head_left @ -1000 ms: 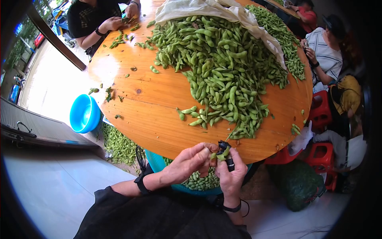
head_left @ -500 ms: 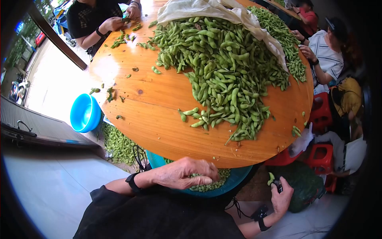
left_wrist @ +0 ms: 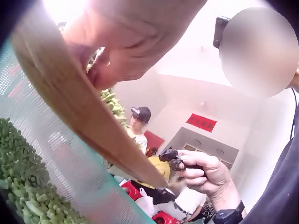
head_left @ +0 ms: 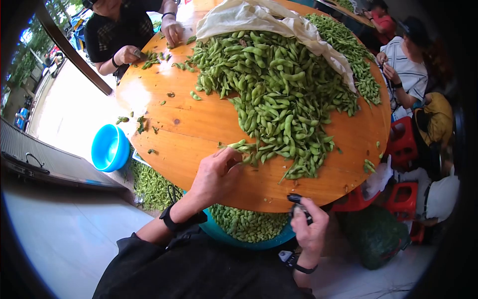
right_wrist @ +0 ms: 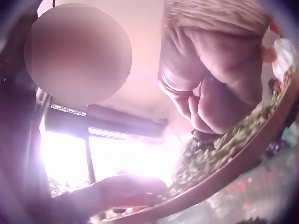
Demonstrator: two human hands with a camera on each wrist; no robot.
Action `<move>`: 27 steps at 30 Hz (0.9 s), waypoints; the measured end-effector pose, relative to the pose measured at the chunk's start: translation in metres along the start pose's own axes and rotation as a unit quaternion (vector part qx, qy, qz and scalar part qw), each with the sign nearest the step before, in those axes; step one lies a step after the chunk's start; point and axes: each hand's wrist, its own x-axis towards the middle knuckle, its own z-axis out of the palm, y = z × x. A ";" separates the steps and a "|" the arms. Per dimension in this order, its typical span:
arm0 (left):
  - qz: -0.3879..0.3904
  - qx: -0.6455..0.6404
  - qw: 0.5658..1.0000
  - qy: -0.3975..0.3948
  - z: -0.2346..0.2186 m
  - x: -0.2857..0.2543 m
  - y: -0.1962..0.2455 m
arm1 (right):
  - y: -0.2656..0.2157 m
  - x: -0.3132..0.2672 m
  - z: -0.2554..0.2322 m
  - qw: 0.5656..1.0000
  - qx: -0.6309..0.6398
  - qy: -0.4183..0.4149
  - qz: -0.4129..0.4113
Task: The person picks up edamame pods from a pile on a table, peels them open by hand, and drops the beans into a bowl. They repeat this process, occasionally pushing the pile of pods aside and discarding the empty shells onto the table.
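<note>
A large heap of green soybean pods (head_left: 279,94) covers much of the round wooden table (head_left: 199,119). At the heap's near left edge my left hand (head_left: 214,177) reaches over the tabletop, its thumb and fingertips pinching a pod (head_left: 236,144). My right hand (head_left: 311,230) is over the near table edge, fingers loosely bent, with no pod in it. Black coverings (left_wrist: 169,155) wrap its thumb and index fingertip. Below the edge, in front of my body, a teal basin (head_left: 211,230) holds shelled green beans (head_left: 249,224).
A pale cloth (head_left: 259,21) lies over the heap's far side. A blue basin (head_left: 109,148) stands left of the table, near pods (head_left: 154,182) on the floor. Red stools (head_left: 401,199) and a dark green sack (head_left: 376,234) are to the right. Other people sit around the table.
My left hand has moved from above the basin forward to the pods. My right hand swung out right over the sack with a pod, then came back without it.
</note>
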 end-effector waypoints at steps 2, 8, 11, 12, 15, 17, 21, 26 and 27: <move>-0.047 -0.177 0.981 -0.057 0.001 -0.009 0.000 | -0.017 0.008 0.020 0.990 0.096 -0.014 0.098; -0.124 -0.455 0.870 -0.142 0.020 -0.033 0.011 | -0.012 0.025 0.046 0.930 0.327 -0.057 0.156; -0.036 -0.260 0.959 -0.111 0.022 -0.035 0.009 | -0.005 0.025 0.044 0.928 0.331 -0.082 0.150; -0.037 -0.260 0.958 -0.111 0.021 -0.035 0.010 | -0.004 0.025 0.042 0.930 0.323 -0.099 0.143; -0.008 -0.221 0.970 -0.101 0.021 -0.036 0.012 | -0.005 0.025 0.041 0.934 0.315 -0.100 0.139; -0.076 -0.381 0.913 -0.126 0.026 -0.037 0.006 | -0.002 0.025 0.039 0.928 0.330 -0.108 0.134; -0.193 -0.609 0.728 -0.249 0.021 -0.030 0.002 | 0.006 0.022 0.035 0.855 0.479 -0.128 0.150; -0.223 -0.657 0.669 -0.267 0.024 -0.032 0.009 | 0.000 0.021 0.036 0.884 0.436 -0.106 0.128; -0.196 -0.612 0.729 -0.235 0.024 -0.033 0.015 | -0.004 0.021 0.036 0.923 0.362 -0.083 0.106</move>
